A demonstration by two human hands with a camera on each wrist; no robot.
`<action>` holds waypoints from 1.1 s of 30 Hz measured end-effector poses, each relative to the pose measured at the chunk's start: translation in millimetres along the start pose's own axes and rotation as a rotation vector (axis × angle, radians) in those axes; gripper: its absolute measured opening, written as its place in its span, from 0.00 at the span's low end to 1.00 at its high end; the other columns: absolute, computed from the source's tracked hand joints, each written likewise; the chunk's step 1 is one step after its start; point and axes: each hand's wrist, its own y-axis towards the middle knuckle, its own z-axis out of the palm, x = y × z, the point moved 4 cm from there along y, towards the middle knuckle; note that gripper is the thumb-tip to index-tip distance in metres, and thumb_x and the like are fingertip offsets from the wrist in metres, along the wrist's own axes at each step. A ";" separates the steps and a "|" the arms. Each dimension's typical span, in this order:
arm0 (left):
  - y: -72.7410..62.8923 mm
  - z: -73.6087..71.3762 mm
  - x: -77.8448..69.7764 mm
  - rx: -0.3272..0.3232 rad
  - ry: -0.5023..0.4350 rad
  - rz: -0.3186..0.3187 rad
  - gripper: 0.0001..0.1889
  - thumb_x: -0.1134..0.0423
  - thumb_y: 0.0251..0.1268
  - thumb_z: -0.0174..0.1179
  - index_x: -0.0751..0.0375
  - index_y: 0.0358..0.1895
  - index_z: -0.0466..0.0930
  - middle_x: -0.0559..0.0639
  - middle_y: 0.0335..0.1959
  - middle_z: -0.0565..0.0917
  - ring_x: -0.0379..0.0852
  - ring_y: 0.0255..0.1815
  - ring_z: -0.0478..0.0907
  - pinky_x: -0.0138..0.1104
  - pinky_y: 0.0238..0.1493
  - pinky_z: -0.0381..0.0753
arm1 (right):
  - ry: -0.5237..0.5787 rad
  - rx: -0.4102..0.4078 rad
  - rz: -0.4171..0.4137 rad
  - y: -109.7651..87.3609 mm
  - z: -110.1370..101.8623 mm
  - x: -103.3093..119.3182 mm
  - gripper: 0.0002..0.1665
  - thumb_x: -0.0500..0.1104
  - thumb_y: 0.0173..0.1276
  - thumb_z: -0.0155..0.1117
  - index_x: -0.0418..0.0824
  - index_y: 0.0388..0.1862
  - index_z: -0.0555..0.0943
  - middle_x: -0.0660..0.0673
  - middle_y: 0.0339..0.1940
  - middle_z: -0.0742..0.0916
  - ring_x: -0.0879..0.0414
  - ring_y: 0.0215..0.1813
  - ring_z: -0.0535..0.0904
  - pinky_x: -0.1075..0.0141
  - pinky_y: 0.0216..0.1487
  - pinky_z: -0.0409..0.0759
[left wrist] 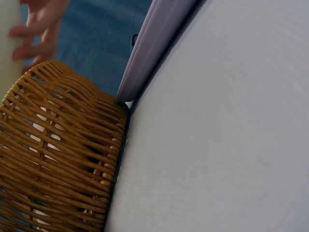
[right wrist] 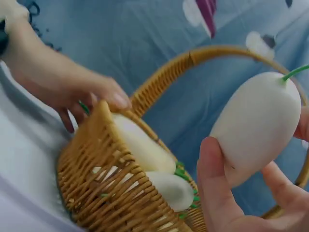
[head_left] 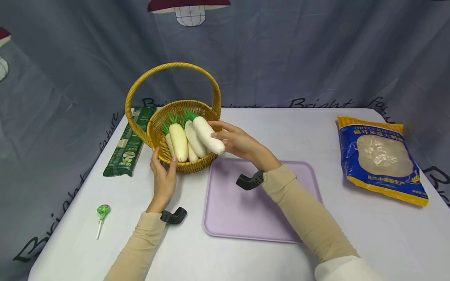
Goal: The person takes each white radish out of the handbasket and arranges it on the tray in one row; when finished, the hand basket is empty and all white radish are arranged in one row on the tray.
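Note:
My right hand (head_left: pixel 242 144) holds a white radish (head_left: pixel 208 134) between thumb and fingers, over the right side of the wicker basket (head_left: pixel 197 168). In the right wrist view the thumb presses one side of this radish (right wrist: pixel 258 123), whose green stalk points up. Several more white radishes (head_left: pixel 178 143) with green tops lie in the basket. My left hand (head_left: pixel 164 183) grips the basket's near left rim near the handle's base. In the right wrist view the left hand's fingers (right wrist: pixel 116 94) touch that rim. The left wrist view shows mostly the basket's woven side (left wrist: pixel 63 150).
A lilac tray (head_left: pixel 239 218) lies right of the basket, under the right forearm. Left of the basket is a green packet (head_left: pixel 123 154), with a lollipop (head_left: pixel 103 212) nearer the front. A blue and yellow pasta bag (head_left: pixel 381 160) lies at the right.

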 end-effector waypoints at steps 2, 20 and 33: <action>0.9 -1.6 1.1 0.002 0.009 -0.009 0.36 0.47 0.67 0.46 0.52 0.71 0.39 0.60 0.69 0.43 0.56 0.72 0.45 0.48 0.69 0.50 | -0.041 0.012 -0.015 -13.3 1.2 0.7 0.33 0.38 0.65 0.54 0.54 0.67 0.61 0.41 0.64 0.68 0.53 0.54 0.73 0.62 0.51 0.75; 0.5 -0.4 -0.5 -0.006 0.020 -0.013 0.36 0.46 0.66 0.45 0.50 0.71 0.38 0.60 0.69 0.44 0.57 0.70 0.48 0.49 0.68 0.53 | -0.150 -0.072 0.006 -120.3 15.6 -48.0 0.39 0.38 0.61 0.58 0.52 0.69 0.55 0.37 0.53 0.69 0.55 0.45 0.75 0.65 0.43 0.77; 1.0 -0.6 -0.4 -0.005 0.020 -0.008 0.36 0.47 0.66 0.46 0.50 0.71 0.38 0.62 0.68 0.45 0.58 0.70 0.49 0.50 0.68 0.53 | -0.300 -0.137 0.087 -111.4 32.4 -99.2 0.41 0.45 0.60 0.63 0.52 0.69 0.57 0.36 0.54 0.67 0.59 0.39 0.76 0.67 0.40 0.75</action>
